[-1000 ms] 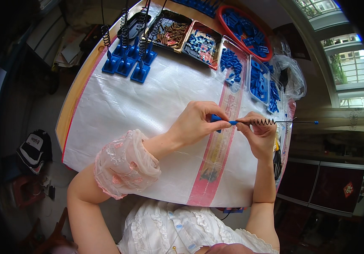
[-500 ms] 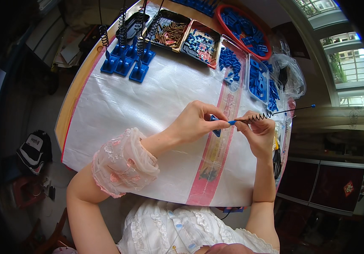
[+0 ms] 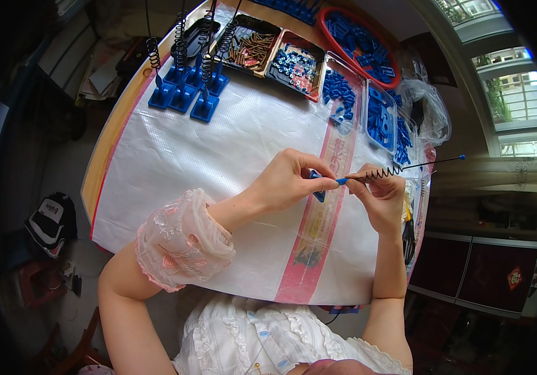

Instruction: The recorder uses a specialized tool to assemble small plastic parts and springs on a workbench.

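We had both hands up over the middle-right of the bench [image 3: 101, 156], working one piece between them; left hand [image 3: 290, 178] had its grip closed, thumb and fingertips pinching a blue base part [image 3: 319, 192], flat plate showing just under the fingers, narrow blue neck [image 3: 342, 181] poking out to the right; right hand [image 3: 381, 197] was also closed, thumb and fingers pinching the near end of a black coil spring [image 3: 383, 174]; the spring ran up to the right over that hand into a thin straight black rod [image 3: 431, 163] ending in a small blue tip [image 3: 462, 157]; neck and spring end met between the two sets of fingertips, but we couldn't tell if the spring was seated, fingers hid the joint; the bench wore a white woven sheet [image 3: 218, 150] with a pink-edged printed stripe running below the hands; at far left stood a cluster of blue square bases [image 3: 204, 110], each neck up with a black coil rising from it; along the far side, left to right, we had a black tray [image 3: 239, 69] of brass-coloured screws, a second tray [image 3: 316, 98] of small blue and silvery bits, a clear container [image 3: 344, 130] of small blue pieces, and a clear box [image 3: 381, 147] of flat blue parts; a red tub [image 3: 391, 85] of blue parts sat behind those last two; loose blue pieces [image 3: 404, 147] lay just right of the clear box, with a crumpled clear bag [image 3: 431, 115] beside them.
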### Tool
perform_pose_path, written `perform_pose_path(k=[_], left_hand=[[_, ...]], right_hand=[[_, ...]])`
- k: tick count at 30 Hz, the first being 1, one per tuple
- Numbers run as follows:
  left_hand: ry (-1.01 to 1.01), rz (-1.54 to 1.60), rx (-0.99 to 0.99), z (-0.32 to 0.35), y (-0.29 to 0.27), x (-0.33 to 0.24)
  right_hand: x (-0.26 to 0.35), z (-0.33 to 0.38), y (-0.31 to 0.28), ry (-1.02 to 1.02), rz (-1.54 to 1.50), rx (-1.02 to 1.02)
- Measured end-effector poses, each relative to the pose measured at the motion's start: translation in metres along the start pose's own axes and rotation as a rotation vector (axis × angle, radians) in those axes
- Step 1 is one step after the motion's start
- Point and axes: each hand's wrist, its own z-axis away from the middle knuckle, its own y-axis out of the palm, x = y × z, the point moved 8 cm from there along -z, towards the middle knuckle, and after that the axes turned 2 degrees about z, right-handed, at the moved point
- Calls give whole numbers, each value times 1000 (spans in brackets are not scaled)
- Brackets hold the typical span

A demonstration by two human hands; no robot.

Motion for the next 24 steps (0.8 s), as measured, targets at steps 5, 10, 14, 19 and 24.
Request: perform_pose_path(k=[5, 10, 14, 19, 24], left_hand=[[-4, 10, -1, 0, 0, 0], [-8, -15, -6, 1, -2, 0], [-12, -10, -8, 0, 0, 0], [-12, 7, 0, 1, 0, 2], [-45, 33, 8, 0, 0, 0]], right_hand=[[0, 0, 0, 3, 16, 4], [-1, -1, 1, 13, 7, 6], [-2, -1, 0, 16, -2, 3], [-2, -1, 0, 20, -18, 10], [-6, 1, -2, 9, -61, -44]])
